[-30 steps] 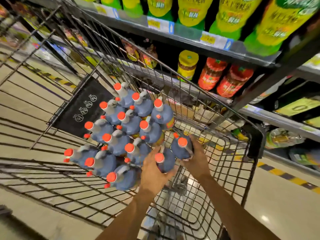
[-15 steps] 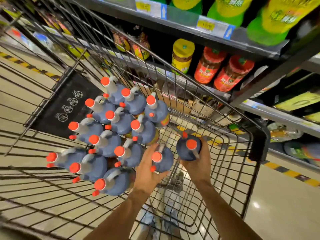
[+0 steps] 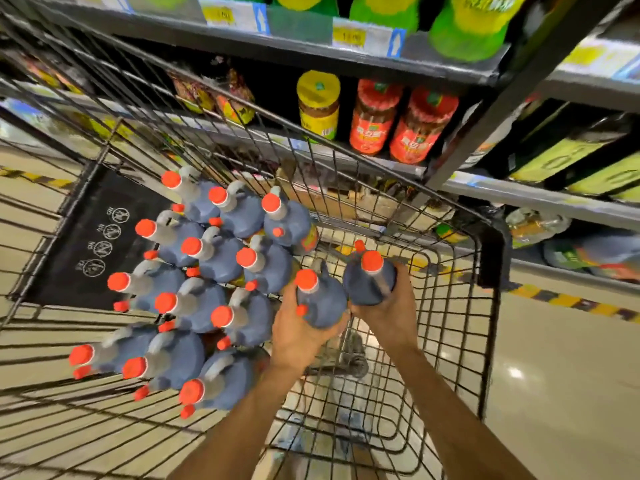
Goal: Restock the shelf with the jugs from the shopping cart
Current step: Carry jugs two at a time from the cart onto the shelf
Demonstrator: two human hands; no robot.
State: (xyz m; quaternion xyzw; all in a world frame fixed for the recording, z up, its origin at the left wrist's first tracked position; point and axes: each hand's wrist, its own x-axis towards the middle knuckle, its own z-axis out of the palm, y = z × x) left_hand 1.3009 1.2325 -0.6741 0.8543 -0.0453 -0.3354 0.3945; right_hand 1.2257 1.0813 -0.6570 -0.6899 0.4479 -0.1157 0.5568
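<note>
Jugs (image 3: 214,258) of dark blue plastic with orange screw caps and moulded handles stand packed together in the left part of the black wire shopping cart (image 3: 483,341), and two more sit apart from that cluster, one in each of the hands. The left hand (image 3: 296,341) curls round the belly of one jug (image 3: 322,303) from below. The right hand (image 3: 393,315) grips the neighbouring jug (image 3: 369,282) the same way, and the two bottles are touching or nearly so above the bare mesh at the cart's right side. This looks like the pick-up step: both seem clear of the cart floor but are inside its walls. Next they need to rise over the wire rim and travel toward the grey metal shelf (image 3: 311,46) just beyond, where red-lidded jars (image 3: 372,123) and a yellow-lidded jar (image 3: 318,105) stand. Which tier takes the jugs cannot be told, so a free gap must be found first, and the loads look heavy enough to call for a firm hold
</note>
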